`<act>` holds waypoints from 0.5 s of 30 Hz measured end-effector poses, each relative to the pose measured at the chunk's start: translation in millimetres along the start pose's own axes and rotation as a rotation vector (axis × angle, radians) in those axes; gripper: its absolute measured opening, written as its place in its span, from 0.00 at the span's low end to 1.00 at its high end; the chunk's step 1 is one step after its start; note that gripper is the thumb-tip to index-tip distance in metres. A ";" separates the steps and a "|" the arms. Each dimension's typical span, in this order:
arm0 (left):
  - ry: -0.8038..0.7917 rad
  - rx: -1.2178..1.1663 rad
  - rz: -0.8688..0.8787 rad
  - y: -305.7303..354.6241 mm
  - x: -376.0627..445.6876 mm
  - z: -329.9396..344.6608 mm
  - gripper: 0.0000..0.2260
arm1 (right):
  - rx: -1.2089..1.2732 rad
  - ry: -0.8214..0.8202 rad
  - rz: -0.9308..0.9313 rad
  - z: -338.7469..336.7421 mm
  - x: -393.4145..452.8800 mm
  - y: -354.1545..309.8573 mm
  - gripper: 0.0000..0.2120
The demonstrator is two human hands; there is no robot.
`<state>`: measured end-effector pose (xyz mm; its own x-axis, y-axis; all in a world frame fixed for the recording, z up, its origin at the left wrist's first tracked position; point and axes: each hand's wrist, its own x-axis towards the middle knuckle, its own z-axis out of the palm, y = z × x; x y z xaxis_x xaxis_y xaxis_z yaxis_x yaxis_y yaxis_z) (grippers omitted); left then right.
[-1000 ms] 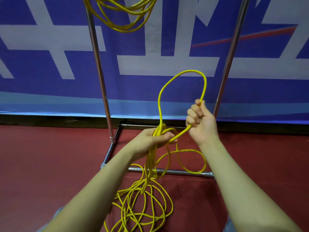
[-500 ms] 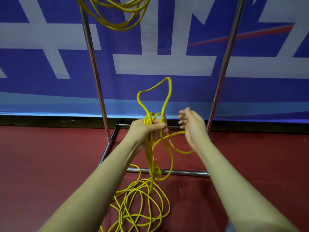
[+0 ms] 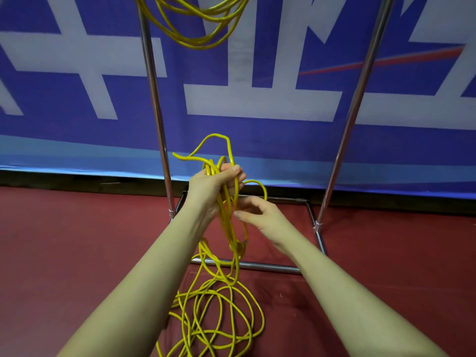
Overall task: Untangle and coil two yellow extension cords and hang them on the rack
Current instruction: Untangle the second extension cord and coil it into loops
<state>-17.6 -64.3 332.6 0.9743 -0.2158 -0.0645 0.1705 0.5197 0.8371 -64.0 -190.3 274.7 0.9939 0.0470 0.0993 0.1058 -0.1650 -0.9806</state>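
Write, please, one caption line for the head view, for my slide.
Left hand grips a bundle of yellow cord loops, right hand reaches in open; another coil hangs above.

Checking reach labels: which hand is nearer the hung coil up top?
Left. The left hand grips the cord bundle almost straight below the hung coil; the right hand sits lower and further right.

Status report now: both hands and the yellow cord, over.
Left hand grips gathered loops of yellow cord. Right hand open beside strands, holding nothing. Tangle on red floor; other cord hangs on rack.
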 end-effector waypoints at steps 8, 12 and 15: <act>0.007 0.031 -0.026 4.3 2.3 -1.7 0.02 | 0.103 0.267 -0.081 -10.5 0.8 -8.3 0.07; -0.009 0.212 -0.052 3.3 1.7 -7.0 0.06 | 0.304 0.501 -0.035 -37.7 3.1 -18.4 0.10; 0.001 0.381 -0.002 3.3 1.9 -11.2 0.09 | 0.445 0.606 0.036 -55.2 2.0 -15.5 0.12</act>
<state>-13.5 -53.8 329.1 0.9741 -0.2158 -0.0669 0.1059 0.1743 0.9790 -62.0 -242.0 299.5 0.8523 -0.5228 0.0150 0.1786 0.2639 -0.9479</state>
